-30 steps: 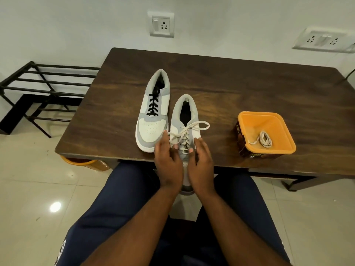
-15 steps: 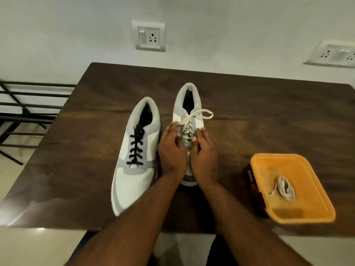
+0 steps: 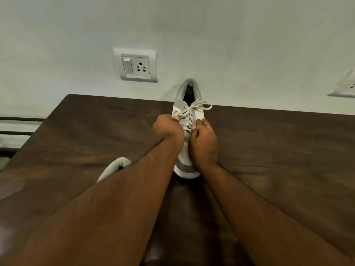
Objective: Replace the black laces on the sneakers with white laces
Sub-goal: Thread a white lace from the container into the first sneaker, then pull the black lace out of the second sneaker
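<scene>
While the left hand [image 3: 167, 129] and right hand [image 3: 204, 140] grip the far sneaker [image 3: 189, 114] by its white lace [image 3: 194, 109], the near sneaker [image 3: 115, 167], largely hidden, likely remains undone.

Second sneaker [image 3: 115, 167] mostly behind left forearm [image 3: 115, 198].

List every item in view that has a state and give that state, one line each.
white-laced sneaker: on the table, held from both sides.
white lace: threaded and tied in a bow.
left hand: fingers curled on the sneaker's side.
right hand: fingers curled on the other side.
second sneaker: mostly hidden behind the left forearm; laces unseen.
wall switch: position unclear.
</scene>
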Available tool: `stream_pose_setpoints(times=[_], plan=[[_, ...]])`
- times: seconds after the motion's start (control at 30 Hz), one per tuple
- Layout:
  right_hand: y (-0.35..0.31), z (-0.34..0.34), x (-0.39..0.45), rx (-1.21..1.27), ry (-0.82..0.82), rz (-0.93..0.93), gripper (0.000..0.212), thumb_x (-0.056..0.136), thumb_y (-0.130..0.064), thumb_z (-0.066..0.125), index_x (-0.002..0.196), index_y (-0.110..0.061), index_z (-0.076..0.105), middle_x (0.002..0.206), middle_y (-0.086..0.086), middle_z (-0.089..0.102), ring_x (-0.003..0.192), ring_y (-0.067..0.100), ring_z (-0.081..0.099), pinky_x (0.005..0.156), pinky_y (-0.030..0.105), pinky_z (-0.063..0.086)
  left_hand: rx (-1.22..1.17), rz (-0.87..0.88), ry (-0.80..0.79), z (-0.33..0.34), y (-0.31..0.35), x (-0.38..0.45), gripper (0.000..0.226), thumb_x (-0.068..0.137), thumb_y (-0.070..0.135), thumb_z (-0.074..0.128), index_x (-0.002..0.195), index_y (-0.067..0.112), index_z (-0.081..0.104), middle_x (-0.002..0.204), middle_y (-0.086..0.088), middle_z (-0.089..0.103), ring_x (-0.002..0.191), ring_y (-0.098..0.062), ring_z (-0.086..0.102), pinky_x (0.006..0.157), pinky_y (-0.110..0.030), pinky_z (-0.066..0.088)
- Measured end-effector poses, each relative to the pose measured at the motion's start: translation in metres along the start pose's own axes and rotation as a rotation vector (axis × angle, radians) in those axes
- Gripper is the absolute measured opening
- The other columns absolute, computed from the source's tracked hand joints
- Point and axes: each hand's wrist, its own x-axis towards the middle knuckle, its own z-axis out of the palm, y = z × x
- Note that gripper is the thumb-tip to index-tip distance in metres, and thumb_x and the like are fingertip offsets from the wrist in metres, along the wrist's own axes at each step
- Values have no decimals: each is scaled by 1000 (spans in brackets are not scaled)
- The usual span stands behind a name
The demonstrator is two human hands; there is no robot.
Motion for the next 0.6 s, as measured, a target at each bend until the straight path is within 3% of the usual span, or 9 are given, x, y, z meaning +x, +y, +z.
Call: stream_pose_setpoints(times=[0.13, 0.23, 0.3, 0.43, 0.5, 0.6], plan=[[4, 1, -3, 4, 8, -12, 40, 102, -13, 39, 139, 0, 47, 150, 17, 39, 141, 28, 33, 113, 32, 29, 9, 34, 14, 1, 0, -5, 27, 99, 24, 54, 79, 13, 68, 87, -11, 65, 80, -23, 56, 72, -30, 45], [0, -4, -2, -5, -43, 5, 40, 103, -13, 37, 138, 0, 47, 150, 17, 39, 141, 28, 33, 112, 32, 28, 79, 16, -61, -9, 5, -13, 24, 100, 16, 51, 110, 5, 70, 111, -15, 68, 98, -27, 62, 86, -33, 48], [-2, -13, -2, -11, -151, 15, 41, 104, -16, 35, 141, -1, 43, 153, 17, 34, 143, 27, 29, 112, 29, 25, 145, -4, -92, -22, 15, -24, 28, 99, 12, 50, 121, 2, 64, 122, -17, 64, 114, -30, 60, 90, -31, 46], [-14, -45, -19, -51, -345, 3, 47, 105, -20, 34, 147, -1, 31, 156, 18, 27, 145, 30, 23, 114, 31, 20, 112, 143, -102, -67, 27, -56, 34, 97, 4, 47, 129, 0, 58, 133, -15, 59, 123, -28, 54, 91, -25, 41], [-20, -53, -32, -81, -382, -35, 45, 104, -18, 35, 146, -2, 34, 155, 17, 30, 145, 28, 25, 114, 28, 18, 71, 216, -139, -91, 19, -66, 36, 97, 5, 49, 133, 4, 57, 138, -11, 57, 129, -23, 50, 103, -23, 37], [-40, -67, -72, -39, -379, -108, 43, 104, -17, 39, 144, -3, 42, 153, 13, 37, 143, 24, 30, 114, 25, 18, 29, 327, -74, -149, -10, -96, 33, 96, 6, 52, 128, 7, 63, 131, -6, 62, 125, -17, 55, 101, -16, 34]])
